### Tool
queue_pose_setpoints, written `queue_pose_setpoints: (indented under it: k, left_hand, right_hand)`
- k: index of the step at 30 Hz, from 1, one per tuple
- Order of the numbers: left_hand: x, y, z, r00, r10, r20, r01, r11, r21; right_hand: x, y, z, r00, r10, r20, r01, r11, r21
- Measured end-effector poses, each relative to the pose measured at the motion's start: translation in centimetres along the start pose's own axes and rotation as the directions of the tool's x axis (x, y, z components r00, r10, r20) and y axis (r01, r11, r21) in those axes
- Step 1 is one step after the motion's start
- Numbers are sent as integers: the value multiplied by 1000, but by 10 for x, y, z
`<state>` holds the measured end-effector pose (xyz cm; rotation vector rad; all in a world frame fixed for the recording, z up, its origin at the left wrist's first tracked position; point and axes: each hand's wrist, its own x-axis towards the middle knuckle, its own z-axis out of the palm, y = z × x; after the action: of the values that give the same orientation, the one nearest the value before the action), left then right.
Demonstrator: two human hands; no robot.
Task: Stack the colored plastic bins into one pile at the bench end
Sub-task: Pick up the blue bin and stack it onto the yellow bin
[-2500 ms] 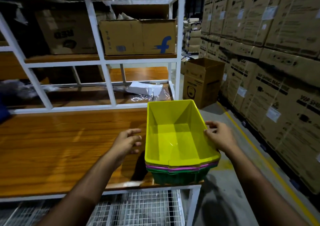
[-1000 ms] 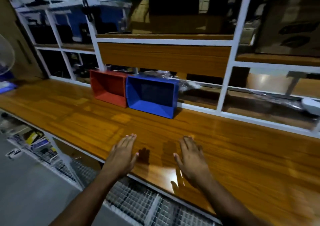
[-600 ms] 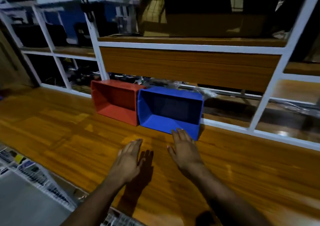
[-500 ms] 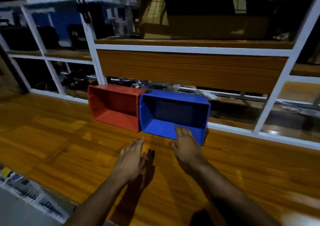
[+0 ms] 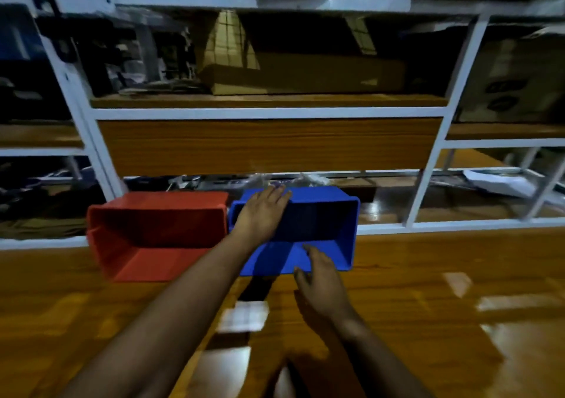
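We have the blue bin (image 5: 318, 229) at frame centre, tipped on its side with the mouth toward us, touching the red bin (image 5: 159, 232) on its left at the back of the surface (image 5: 428, 306). Left hand (image 5: 263, 214) lies flat over the blue bin's top edge, fingers straight; right hand (image 5: 321, 272) sits open at the lower lip, neither clamped yet. Risks as we judge them: a loose grip lets the bin slip or twist on lifting, and dragging it could knock the red bin.
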<state>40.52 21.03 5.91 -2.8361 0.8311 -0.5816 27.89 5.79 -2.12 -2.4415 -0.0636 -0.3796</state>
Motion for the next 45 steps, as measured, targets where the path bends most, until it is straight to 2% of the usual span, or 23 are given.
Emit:
queue_pose_setpoints:
  k: [3, 8, 11, 15, 17, 20, 24, 26, 30, 33, 37, 41, 45]
  left_hand:
    - [19, 2, 2, 998, 20, 58, -19, 1000, -13]
    - [17, 19, -9, 998, -30, 53, 22, 990, 140]
    - [15, 32, -17, 1000, 25, 9, -26, 982, 187]
    - [8, 48, -25, 990, 137, -42, -119, 949, 292]
    - [3, 54, -32, 985, 152, -87, -116, 938, 326]
    - [-6, 64, -46, 986, 114, -118, -74, 951, 300]
    - [-15, 62, -54, 987, -12, -159, 42, 981, 187]
    - [-24, 56, -56, 978, -83, -194, 110, 985, 132]
    - [-44, 42, -60, 949, -222, -225, 200, 973, -115]
    - [-59, 30, -59, 907, -374, -195, 309, 904, -297]
    - [-77, 15, -44, 849, -528, 21, 463, 723, -513]
    - [-96, 5, -14, 765, -610, 207, 605, 569, -557]
    - [-114, 10, 17, 708, -634, 313, 660, 434, -613]
  right_hand:
    - [-14, -1, 4, 1000, 23, -15, -22, 997, 75]
    - [-41, 21, 7, 992, 117, 35, -122, 973, 196]
    - [-54, 32, 7, 974, 205, 95, -222, 944, 245]
    - [-61, 41, 4, 943, 275, 187, -312, 926, 211]
    - [-62, 43, 6, 922, 304, 241, -354, 914, 199]
    - [-65, 42, 16, 896, 370, 246, -428, 870, 247]
    - [-61, 41, 1, 864, 501, 49, -466, 761, 451]
    - [-57, 42, -16, 856, 517, 8, -446, 731, 517]
    - [-36, 48, -42, 861, 509, 0, -428, 724, 541]
    - [-16, 53, -57, 867, 497, 24, -434, 732, 526]
    - [-2, 51, -72, 914, 406, 13, -372, 821, 433]
    - [3, 49, -73, 946, 313, 85, -324, 896, 303]
    - [2, 50, -63, 940, 329, 93, -342, 905, 254]
